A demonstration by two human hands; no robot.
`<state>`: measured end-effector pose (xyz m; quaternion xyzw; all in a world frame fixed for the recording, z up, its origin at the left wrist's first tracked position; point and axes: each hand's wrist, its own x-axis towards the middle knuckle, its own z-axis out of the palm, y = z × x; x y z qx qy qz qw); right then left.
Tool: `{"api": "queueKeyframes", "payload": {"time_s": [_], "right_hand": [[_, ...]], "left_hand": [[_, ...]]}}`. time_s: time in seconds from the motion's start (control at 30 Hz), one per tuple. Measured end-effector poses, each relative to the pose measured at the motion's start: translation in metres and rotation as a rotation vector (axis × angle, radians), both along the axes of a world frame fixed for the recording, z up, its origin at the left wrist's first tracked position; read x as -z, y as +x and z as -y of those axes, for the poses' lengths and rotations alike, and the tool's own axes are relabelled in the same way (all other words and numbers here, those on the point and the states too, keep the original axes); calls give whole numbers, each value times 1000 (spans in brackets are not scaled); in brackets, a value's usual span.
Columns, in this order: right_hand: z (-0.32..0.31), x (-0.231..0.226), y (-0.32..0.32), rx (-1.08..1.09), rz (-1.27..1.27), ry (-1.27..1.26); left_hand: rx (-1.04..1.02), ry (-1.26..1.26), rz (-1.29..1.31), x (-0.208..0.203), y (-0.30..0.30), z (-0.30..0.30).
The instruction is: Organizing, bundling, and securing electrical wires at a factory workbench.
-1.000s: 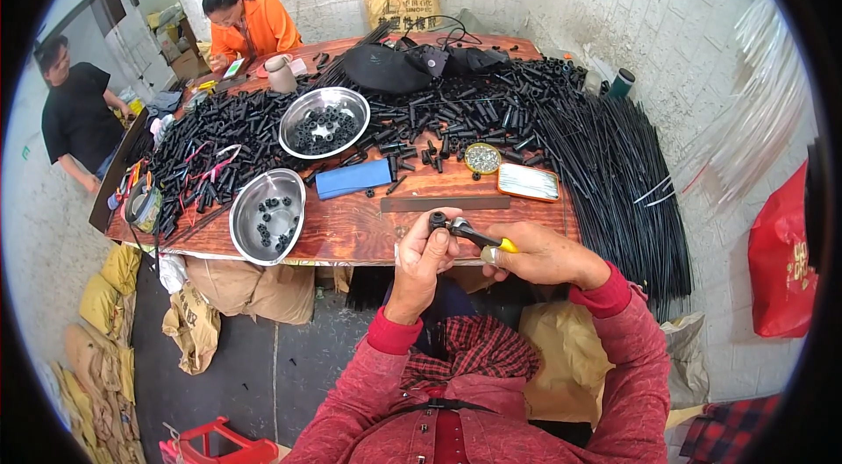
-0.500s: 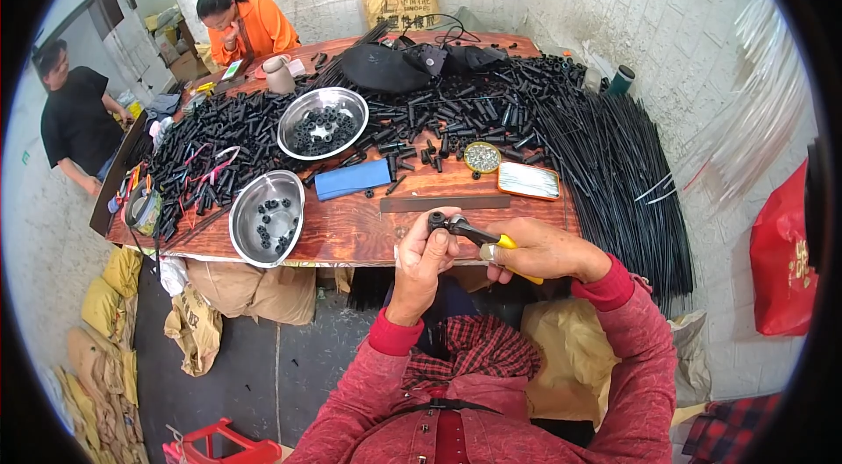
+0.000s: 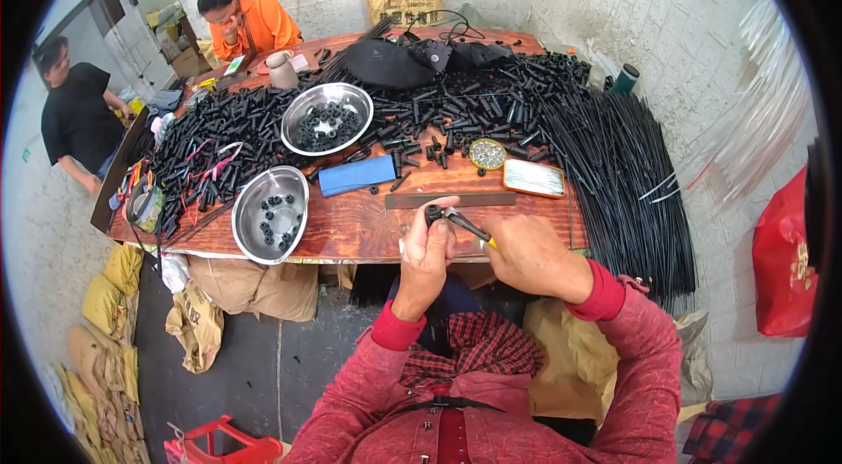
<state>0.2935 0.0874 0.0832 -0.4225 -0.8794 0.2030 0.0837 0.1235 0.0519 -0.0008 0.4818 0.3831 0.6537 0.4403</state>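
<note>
Near the table's front edge, my left hand pinches a small black ring-like part between thumb and fingers. My right hand is closed around pliers with yellow handles. Their jaws meet the black part at its right side; the exact grip is too small to tell. Just beyond my hands lies a dark flat bar. A steel bowl with several small black parts stands to the left. Farther back is a second steel bowl, holding many more.
Black tubes are heaped across the table. Long black rods hang over the right edge. A blue case, a round tin and a tray of white sticks lie mid-table. Two people are at the far left.
My right hand has turned over the pliers, so their yellow handles are now mostly hidden. The left hand keeps the black part in nearly the same place. The view has shifted slightly.
</note>
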Motion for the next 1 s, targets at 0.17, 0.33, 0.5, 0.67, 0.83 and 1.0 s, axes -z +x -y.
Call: {"api": "queueKeyframes", "payload": {"time_s": [0.17,0.33,0.5,0.67,0.83,1.0], "right_hand": [[-23,-15,6,6,-55,-724],[-25,-37,1,-48,-76,-759],[-31,-27,12,-93,17,-686],[-27,-45,8,-65,-4,-795],[-28,-55,7,-32,37,-854],[-25,-59,3,2,97,-753]], "left_hand": [[49,-5,48,5,-1,-4],[68,11,99,4,0,-3],[177,-42,194,2,-2,-4],[208,-28,216,6,-3,-3],[181,-22,165,7,-1,-4],[157,-19,110,4,0,-3]]}}
